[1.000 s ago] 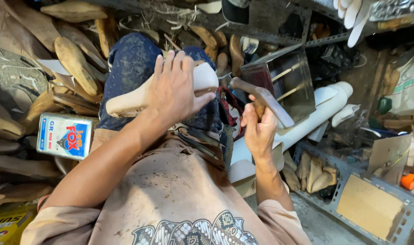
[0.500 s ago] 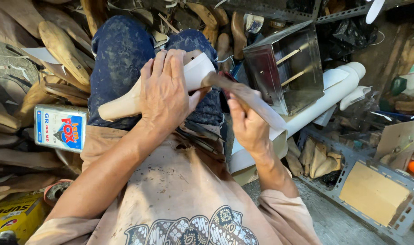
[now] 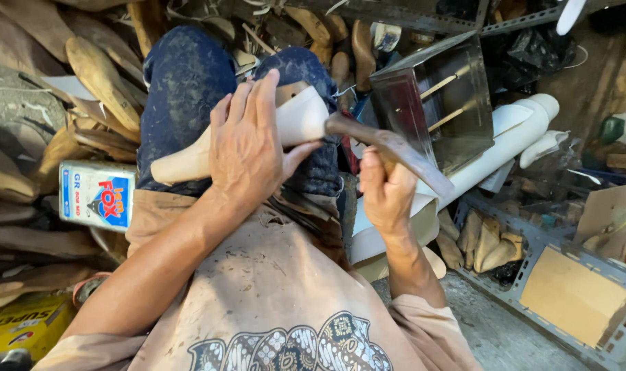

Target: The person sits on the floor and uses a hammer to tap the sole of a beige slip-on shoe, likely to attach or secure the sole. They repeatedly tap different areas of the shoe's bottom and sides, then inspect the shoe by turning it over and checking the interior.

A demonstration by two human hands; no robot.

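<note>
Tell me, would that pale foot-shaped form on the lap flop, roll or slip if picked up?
Probably stiff: the pale shoe form keeps its shape under the left hand. Its rounded sides might let it rock on the knees. The smooth surface could be a bit slippery, and it looks solid, so likely fairly heavy.

The person wears a pale, dusty beige T-shirt (image 3: 271, 288) with short sleeves, marked all over with small dark spots and smudges. Near the lower hem of the view, a dark ornamental print (image 3: 292, 347) of curling, patterned shapes runs across the chest. The legs are in dark blue trousers (image 3: 189, 89), heavily speckled and dulled with pale dust, the cloth worn at the knees. Both forearms are bare from the sleeve edge down. The left hand (image 3: 247, 154) and right hand (image 3: 387, 192) are bare too, with no gloves, rings or watch; the fingers (image 3: 258, 103) have short nails
</note>
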